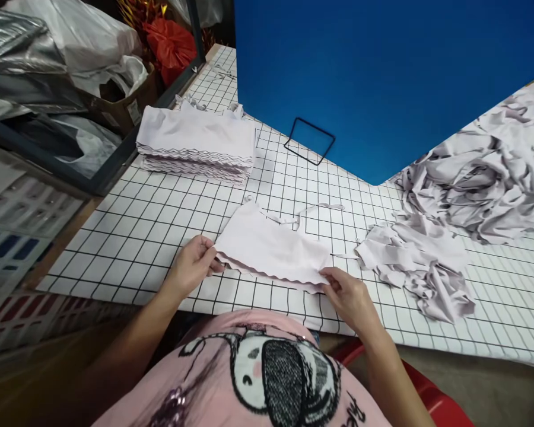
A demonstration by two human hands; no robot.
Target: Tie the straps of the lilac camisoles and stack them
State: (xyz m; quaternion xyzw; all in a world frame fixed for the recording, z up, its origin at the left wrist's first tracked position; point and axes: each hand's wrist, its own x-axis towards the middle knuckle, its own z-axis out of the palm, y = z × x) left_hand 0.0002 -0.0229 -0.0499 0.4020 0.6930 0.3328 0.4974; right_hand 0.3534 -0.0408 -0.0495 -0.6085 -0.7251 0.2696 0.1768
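A pale pinkish-white camisole top point(276, 246) lies spread on the gridded table, its thin straps pointing away from me. My left hand point(196, 261) pinches the left corner of its wavy hem. At the right corner of the same hem, my right hand point(345, 293) is closed on the fabric. The hem's two layers show slightly apart between my hands. Beyond the top to the left sits a neat stack of folded pale garments point(198, 142). Just right of my right hand is a small crumpled heap of the same cloth point(420, 261).
A large pile of crumpled garments point(485, 166) covers the right rear of the table point(160, 219). A big blue panel point(382, 77) stands at the back, a black outlined rectangle at its lower edge. Bags and a cardboard box point(124, 107) fill the left side. A red stool point(431, 391) is below right.
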